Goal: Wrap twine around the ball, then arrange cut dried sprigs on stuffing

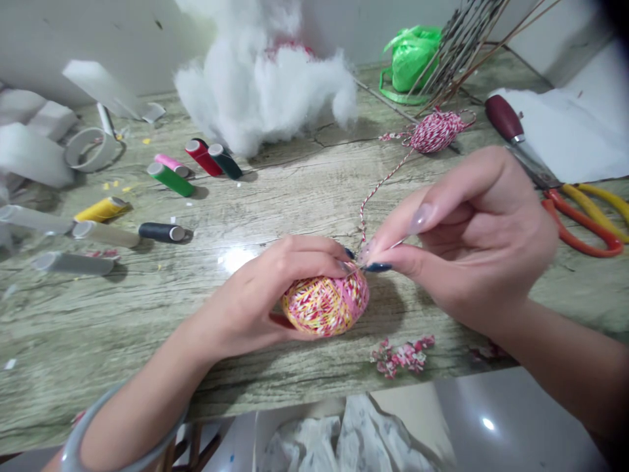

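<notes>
**Near edge.** A sprig of small pink flowers (403, 354) lies loose on the wooden table (147, 314), just right of the hands. A pale bangle (78, 439) sits on the left wrist.

**Hands.** The left hand (275, 295) is closed around a wrapped ball (325, 305) covered in pink, yellow and red thread. It holds the ball on the table at centre. The right hand (472, 242) is pinched, thumb and forefinger together, on the end of the red-and-white twine (382, 185), right at the top of the ball.

**Middle ground.** The twine runs up and to the right to its own bundle (435, 131). Orange-handled scissors (584, 223) lie to the right. Thread spools lie to the left, among them black (162, 231), yellow (102, 210) and green (170, 179).

**Far side.** White stuffing (265, 85) is piled at centre. Green raffia (413, 59) and a bunch of twigs (462, 52) lie to the right.

**Risks, as judged.**
- The pinch on the twine is small and made with long nails, so the end could slip free.
- A pull on the twine could drag the loose bundle along, or roll the ball out of the left hand's hold.
- The right forearm passes close to the flower sprig and could sweep it off the table edge.
</notes>
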